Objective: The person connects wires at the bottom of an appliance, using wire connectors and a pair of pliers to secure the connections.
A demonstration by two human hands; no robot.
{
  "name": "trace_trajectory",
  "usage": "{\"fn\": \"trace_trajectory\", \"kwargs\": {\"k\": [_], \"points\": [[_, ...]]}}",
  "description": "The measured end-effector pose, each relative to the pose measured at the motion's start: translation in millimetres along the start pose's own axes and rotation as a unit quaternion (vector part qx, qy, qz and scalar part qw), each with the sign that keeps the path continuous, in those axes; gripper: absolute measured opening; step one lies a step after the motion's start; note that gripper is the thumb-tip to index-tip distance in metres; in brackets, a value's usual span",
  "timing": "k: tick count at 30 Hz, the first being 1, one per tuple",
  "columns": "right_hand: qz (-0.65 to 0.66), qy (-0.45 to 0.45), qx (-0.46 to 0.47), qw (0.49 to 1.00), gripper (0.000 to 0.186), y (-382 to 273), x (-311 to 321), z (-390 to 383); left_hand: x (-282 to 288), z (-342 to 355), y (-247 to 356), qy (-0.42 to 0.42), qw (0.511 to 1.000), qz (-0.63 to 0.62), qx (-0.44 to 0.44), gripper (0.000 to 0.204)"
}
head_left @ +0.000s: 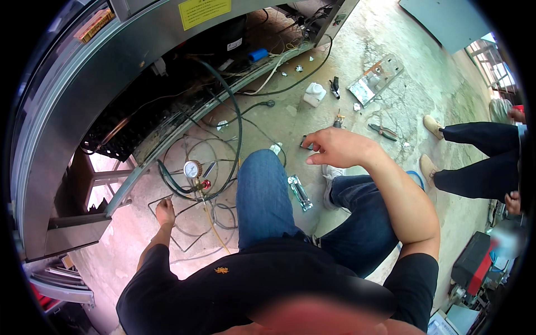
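My left hand is low on the left with fingers curled beside thin bent tubing; what they hold, if anything, is too small to make out. To its right a gauge with a red valve knob stands among coiled hoses. My right hand hangs in the air right of my raised knee, fingers loosely bent and apart, over a small dark object partly hidden behind it. Below it lies a chrome tool. Pliers lie further right on the concrete floor.
An open metal appliance with dark innards fills the upper left. A white bottle, black tool and metal plate lie ahead. At right another person's legs and hand show, above a black-and-red box.
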State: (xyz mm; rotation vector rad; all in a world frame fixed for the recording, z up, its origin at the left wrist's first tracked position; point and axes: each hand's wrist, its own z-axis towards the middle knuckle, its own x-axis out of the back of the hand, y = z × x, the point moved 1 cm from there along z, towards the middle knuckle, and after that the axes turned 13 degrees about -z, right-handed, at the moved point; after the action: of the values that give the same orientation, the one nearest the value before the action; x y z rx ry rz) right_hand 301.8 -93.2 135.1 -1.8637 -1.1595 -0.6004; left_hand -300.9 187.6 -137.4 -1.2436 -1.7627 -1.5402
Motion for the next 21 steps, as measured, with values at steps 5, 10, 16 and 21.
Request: {"fn": "trace_trajectory", "kwargs": {"k": [5,10,16,21], "points": [[0.003,0.012,-0.001,1.0,0.047,2.3,-1.8,-2.8,-1.3,-1.2,9.9,0.006,1.0,0.008,0.013,0.045],[0.005,0.024,0.005,1.0,0.046,3.4,-3.9,-3.5,-0.2,-2.9,11.9,0.015,1.0,0.01,0.009,0.045],[0.018,0.015,-0.008,1.0,0.046,-1.9,1.6,-5.1,1.5,-5.3,13.3,0.016,1.0,-0.001,0.021,0.044],[0.025,0.015,-0.012,0.999,0.045,-4.6,3.6,-7.0,1.4,-7.5,19.6,0.018,1.0,0.012,0.004,0.047]]}}
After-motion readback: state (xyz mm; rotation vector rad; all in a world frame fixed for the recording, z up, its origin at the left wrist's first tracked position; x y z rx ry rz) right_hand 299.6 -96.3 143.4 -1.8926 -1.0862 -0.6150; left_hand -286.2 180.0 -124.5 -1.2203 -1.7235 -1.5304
